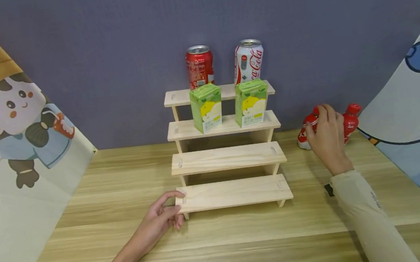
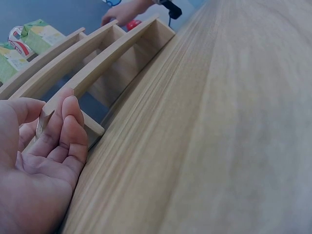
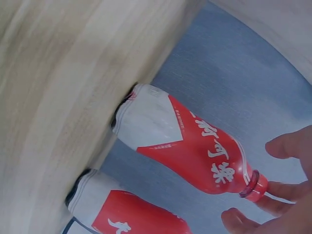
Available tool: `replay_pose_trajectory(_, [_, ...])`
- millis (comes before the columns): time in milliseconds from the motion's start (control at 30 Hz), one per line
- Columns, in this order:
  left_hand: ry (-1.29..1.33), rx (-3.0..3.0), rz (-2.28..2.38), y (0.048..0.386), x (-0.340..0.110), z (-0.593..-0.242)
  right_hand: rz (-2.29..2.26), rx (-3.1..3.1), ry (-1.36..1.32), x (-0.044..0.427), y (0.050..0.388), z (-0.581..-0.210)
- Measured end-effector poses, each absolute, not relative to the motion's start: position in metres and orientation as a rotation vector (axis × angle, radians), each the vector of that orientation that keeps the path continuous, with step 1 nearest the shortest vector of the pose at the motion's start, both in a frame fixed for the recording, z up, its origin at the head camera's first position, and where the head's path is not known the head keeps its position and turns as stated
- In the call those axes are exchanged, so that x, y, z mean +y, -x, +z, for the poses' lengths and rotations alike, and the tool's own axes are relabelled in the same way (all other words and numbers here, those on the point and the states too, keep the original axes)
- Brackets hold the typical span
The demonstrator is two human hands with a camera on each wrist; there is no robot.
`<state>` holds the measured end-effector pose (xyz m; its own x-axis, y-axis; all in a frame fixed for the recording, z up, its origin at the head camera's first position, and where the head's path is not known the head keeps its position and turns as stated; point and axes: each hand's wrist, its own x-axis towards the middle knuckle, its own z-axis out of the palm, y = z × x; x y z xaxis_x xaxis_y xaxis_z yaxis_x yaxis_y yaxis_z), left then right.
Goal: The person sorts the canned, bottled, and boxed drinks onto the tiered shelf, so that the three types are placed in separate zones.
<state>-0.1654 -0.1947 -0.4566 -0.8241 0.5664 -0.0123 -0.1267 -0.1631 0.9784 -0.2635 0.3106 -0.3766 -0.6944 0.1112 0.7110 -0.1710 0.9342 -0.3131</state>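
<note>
My left hand (image 1: 161,216) grips the left end of the lowest step of a wooden tiered stand (image 1: 234,193). In the left wrist view, fingertips lie on both sides of that board's end. At the right, my right hand (image 1: 328,139) reaches over two red-and-white cola bottles. The left bottle (image 1: 302,137) is partly covered by the hand; the right bottle (image 1: 350,120) stands beside it. The right wrist view has spread fingers around the red cap of one upright cola bottle (image 3: 195,146). A fingertip meets the cap, while the thumb is apart from it.
A red can (image 1: 199,65) and a white Coca-Cola can (image 1: 249,61) stand on the top step. Two green juice boxes, left (image 1: 206,108) and right (image 1: 251,104), are on the step below. Behind is a dark wall (image 1: 126,71); printed panels (image 1: 21,164) flank the wooden table (image 1: 242,244).
</note>
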Motion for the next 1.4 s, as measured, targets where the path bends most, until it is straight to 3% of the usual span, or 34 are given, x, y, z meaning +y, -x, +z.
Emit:
replay_pose_trajectory(467, [-0.504, 1.666, 2.029, 0.166, -0.195, -0.457, 0.635, -2.345, 0.121, 0.314, 0.266, -0.394])
replay_pose_trajectory(1400, [-0.526, 1.648, 2.047, 0.168, -0.196, -0.457, 0.842, -2.199, 0.13, 0.328, 0.277, -0.405])
